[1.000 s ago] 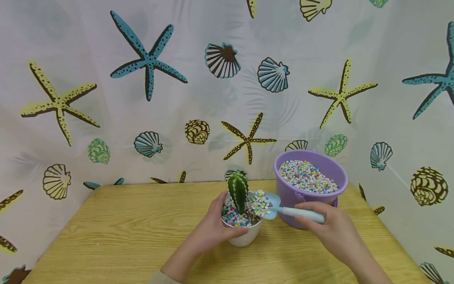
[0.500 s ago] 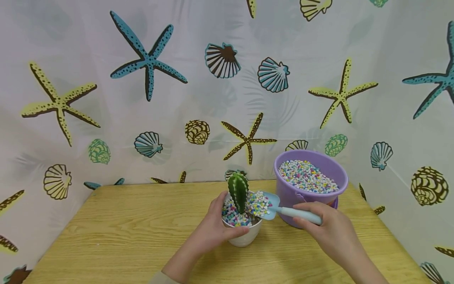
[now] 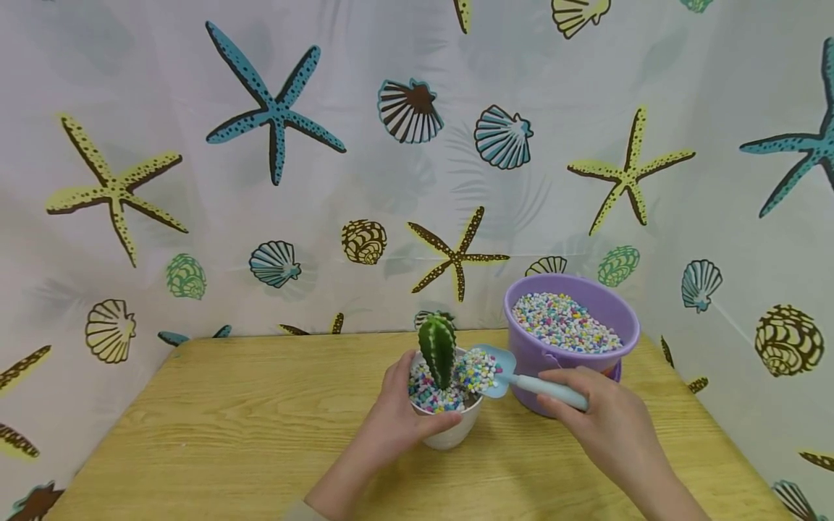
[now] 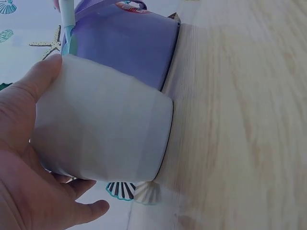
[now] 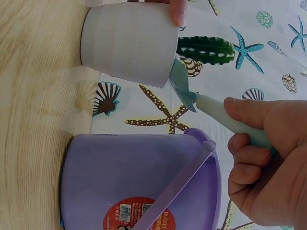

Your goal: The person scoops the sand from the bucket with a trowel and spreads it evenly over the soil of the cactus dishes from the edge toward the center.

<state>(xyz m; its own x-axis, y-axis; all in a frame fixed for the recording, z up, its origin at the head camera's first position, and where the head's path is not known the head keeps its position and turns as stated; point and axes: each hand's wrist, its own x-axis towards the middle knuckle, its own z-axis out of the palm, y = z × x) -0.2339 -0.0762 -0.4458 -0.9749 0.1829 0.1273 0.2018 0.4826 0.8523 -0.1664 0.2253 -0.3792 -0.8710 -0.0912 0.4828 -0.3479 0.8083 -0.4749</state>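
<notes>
A green cactus (image 3: 438, 347) stands in a white pot (image 3: 451, 433) on the wooden table. My left hand (image 3: 396, 418) holds this pot from the left, thumb at the near side by the rim and fingers behind it. Colourful pebbles (image 3: 431, 396) cover much of the soil, with a brown patch at the right. In my right hand (image 3: 609, 407) is the handle of a light blue trowel (image 3: 550, 391). Its blade carries a heap of pebbles and its tip overlaps the right rim of the pot. The right wrist view shows the blade (image 5: 180, 86) tilted close at the rim.
Right behind the trowel stands a purple bucket (image 3: 531, 354) with many of the same pebbles (image 3: 563, 323) inside. Its handle (image 5: 178, 184) hangs down the side over a red label. A cloth (image 3: 365, 166) printed with shells and starfish hangs around the table (image 3: 260, 420).
My right hand has shifted slightly left, and the trowel's handle slopes a little more, its blade slightly higher. My left hand stays on the pot.
</notes>
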